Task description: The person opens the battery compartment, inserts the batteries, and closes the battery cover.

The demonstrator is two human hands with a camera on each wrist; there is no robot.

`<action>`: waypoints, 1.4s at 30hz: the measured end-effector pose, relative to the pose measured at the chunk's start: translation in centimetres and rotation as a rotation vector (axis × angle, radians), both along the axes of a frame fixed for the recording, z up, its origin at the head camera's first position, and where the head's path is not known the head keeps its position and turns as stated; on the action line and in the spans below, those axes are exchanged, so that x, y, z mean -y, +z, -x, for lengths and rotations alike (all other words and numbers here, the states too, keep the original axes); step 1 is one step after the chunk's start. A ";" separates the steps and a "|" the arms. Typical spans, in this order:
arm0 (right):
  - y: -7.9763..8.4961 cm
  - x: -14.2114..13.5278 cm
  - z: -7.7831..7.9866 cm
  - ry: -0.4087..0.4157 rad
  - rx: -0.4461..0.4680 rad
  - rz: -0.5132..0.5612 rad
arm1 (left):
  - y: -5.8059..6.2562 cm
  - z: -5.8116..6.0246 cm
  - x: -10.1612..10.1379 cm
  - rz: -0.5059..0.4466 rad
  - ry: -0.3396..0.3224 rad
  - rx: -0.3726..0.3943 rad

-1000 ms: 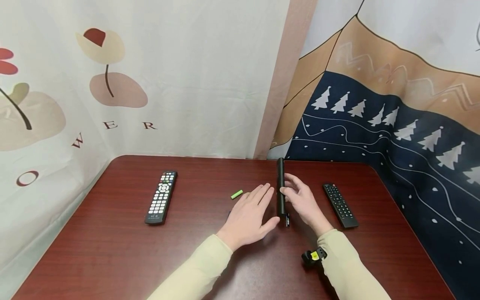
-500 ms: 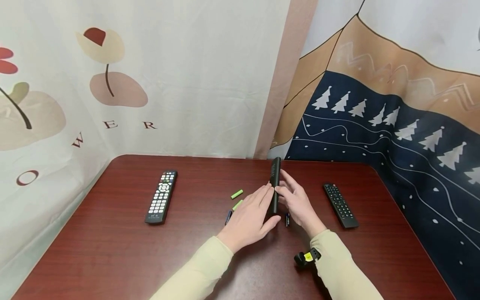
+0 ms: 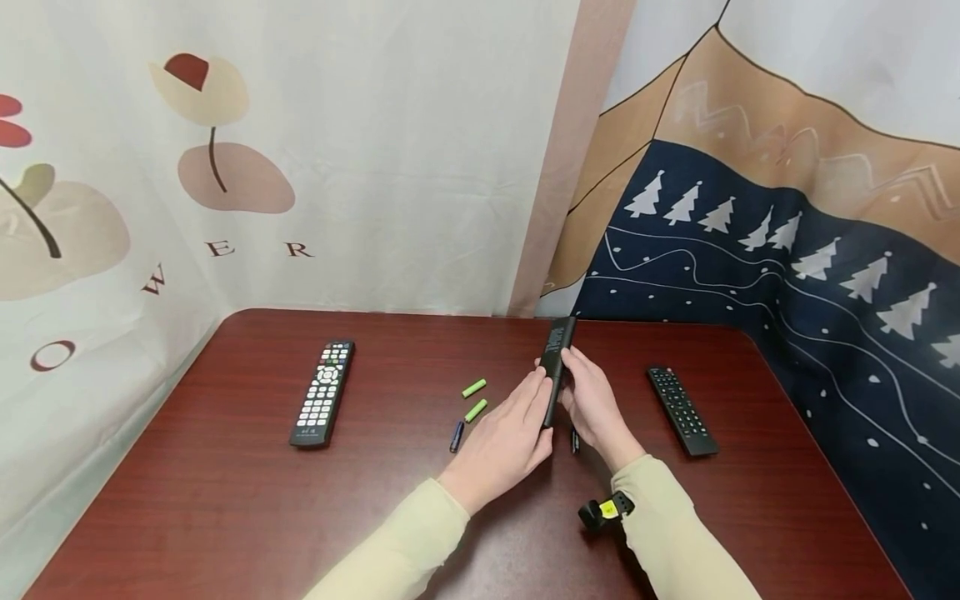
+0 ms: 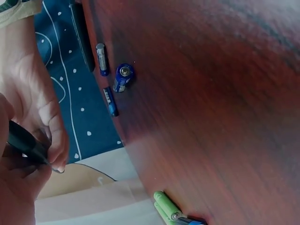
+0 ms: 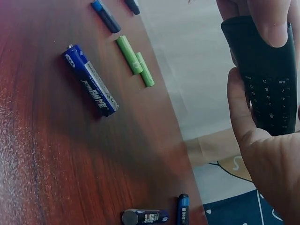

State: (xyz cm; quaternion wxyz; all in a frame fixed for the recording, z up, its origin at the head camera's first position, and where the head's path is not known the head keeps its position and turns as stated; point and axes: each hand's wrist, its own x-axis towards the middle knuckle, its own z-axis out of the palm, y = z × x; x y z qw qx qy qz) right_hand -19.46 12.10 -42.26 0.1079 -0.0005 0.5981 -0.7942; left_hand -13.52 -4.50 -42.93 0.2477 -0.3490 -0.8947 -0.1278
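Note:
A black remote control [image 3: 558,350] is held tilted up between both hands, its number keys showing in the right wrist view. My left hand [image 3: 498,442] pinches the remote's near end, its thumb [image 5: 274,30] over the front face. The right hand [image 3: 596,408] grips the same remote from the right side, fingers curled around its edge. Two green batteries [image 3: 476,410] and a blue battery [image 3: 457,437] lie left of the hands. Another blue battery [image 3: 575,442] shows beneath the right hand. In the left wrist view, several blue batteries [image 4: 101,59] lie near the table edge.
A black remote with white keys [image 3: 324,394] lies on the left of the brown table [image 3: 225,500]. A second black remote [image 3: 681,411] lies to the right. Printed curtains [image 3: 405,167] hang behind the table. A strapped black device [image 3: 600,512] sits at the right wrist.
The held remote has tilted and turned to show more of its face. My left hand has gone from flat beside it to gripping it; the right has shifted slightly left.

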 end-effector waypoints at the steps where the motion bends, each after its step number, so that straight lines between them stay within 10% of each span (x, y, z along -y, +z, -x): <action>1: 0.0 0.0 0.0 -0.002 0.000 0.009 | 0.0 0.0 -0.1 0.008 0.003 -0.015; 21: 0.1 0.3 -0.2 0.024 -0.022 -0.003 | -0.2 -0.5 -0.9 0.152 0.075 -0.181; 42: -0.2 1.0 -0.5 -0.026 -0.035 -0.026 | 0.3 -0.8 -1.1 0.093 0.022 -0.133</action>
